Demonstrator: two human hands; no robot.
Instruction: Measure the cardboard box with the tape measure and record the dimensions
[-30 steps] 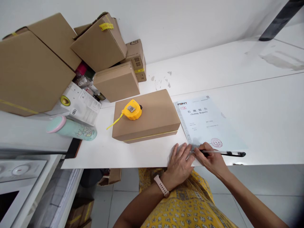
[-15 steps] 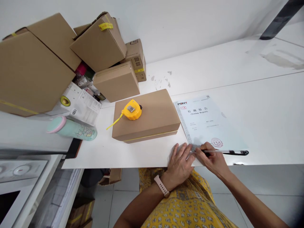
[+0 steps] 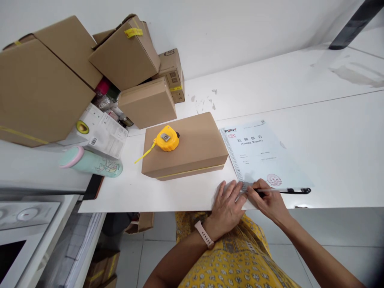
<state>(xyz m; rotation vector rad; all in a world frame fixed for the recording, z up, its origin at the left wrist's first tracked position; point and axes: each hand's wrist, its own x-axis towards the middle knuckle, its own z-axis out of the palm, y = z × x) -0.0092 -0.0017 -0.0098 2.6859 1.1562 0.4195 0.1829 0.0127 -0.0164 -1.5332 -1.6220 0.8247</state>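
Observation:
My right hand (image 3: 268, 201) is closed around a black-and-clear pen (image 3: 283, 190), its tip down at the lower left corner of a pale blue testing report (image 3: 255, 150). Beside it, my left hand (image 3: 228, 206) lies flat near the table's front edge, fingers stretched out and the fingertips reaching that same corner. The pen tip itself is hidden between the two hands. To the left of the report sits a closed cardboard box (image 3: 195, 144). On its top rests a yellow tape measure (image 3: 167, 138) with a short length of tape pulled out.
Several cardboard boxes (image 3: 126, 54) are stacked at the back left against the wall. A mint-green bottle (image 3: 93, 162) lies on its side by a white carton (image 3: 105, 134). The white table (image 3: 330, 160) extends to the right. At lower left stands a white appliance (image 3: 27, 224).
The pen's rear end has shifted slightly left and up as my right hand makes a tiny movement. My left hand, the box and the tape measure stay put.

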